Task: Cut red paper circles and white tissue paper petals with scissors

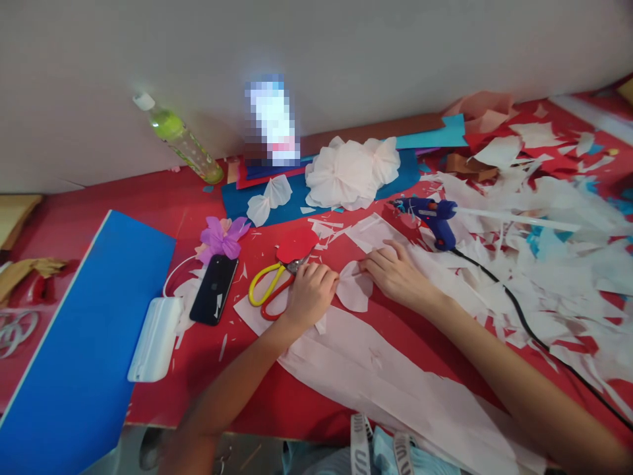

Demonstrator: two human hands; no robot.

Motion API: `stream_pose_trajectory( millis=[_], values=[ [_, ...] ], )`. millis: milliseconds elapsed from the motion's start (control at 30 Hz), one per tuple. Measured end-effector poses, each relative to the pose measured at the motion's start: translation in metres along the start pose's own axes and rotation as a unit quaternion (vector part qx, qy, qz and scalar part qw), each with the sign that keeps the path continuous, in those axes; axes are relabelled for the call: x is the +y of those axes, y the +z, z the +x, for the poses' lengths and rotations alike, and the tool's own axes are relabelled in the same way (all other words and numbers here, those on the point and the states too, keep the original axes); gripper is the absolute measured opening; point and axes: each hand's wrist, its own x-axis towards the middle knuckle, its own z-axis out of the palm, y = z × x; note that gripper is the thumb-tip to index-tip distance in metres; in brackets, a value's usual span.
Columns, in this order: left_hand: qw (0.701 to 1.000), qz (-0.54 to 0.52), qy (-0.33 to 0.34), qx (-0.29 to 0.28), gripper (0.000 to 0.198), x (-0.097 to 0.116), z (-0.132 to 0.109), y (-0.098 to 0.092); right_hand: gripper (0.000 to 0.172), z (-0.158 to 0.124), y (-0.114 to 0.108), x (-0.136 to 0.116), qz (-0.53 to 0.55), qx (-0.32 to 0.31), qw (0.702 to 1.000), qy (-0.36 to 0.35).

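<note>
A pale pink paper petal (355, 286) spans the gap between my two hands. My left hand (312, 292) pinches its left edge, fingers closed. On the other side, my right hand (394, 270) has its fingertips closed on the petal's right edge. Scissors (267, 284) with one yellow and one red handle lie just left of my left hand, beside a red paper piece (297, 247). Under and below my hands spreads a long pale pink paper sheet (376, 356). A blue glue gun (438, 218) with a white glue stick rests beyond my right hand.
A pale paper flower (346, 171) and loose petals (270, 199) lie on dark blue paper at the back. A bottle (185, 145) leans by the wall. Left are a purple flower (223, 237), a phone (214, 290), a white power bank (155, 340) and blue board (93, 316). Scraps (554, 264) cover the right.
</note>
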Motion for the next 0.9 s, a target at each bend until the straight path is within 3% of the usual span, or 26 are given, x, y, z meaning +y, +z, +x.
stream_pose_trajectory(
  millis=[667,900],
  values=[
    [1.0,0.011,-0.004,0.004,0.011,0.001,0.0002,0.0002,0.026,-0.0008,0.0003,0.0017,-0.001,0.003,1.0,-0.004],
    [1.0,0.014,-0.006,0.013,0.013,0.0009,-0.0001,0.0009,0.024,0.0003,-0.0033,0.0003,0.018,0.034,0.999,0.009]
  ],
)
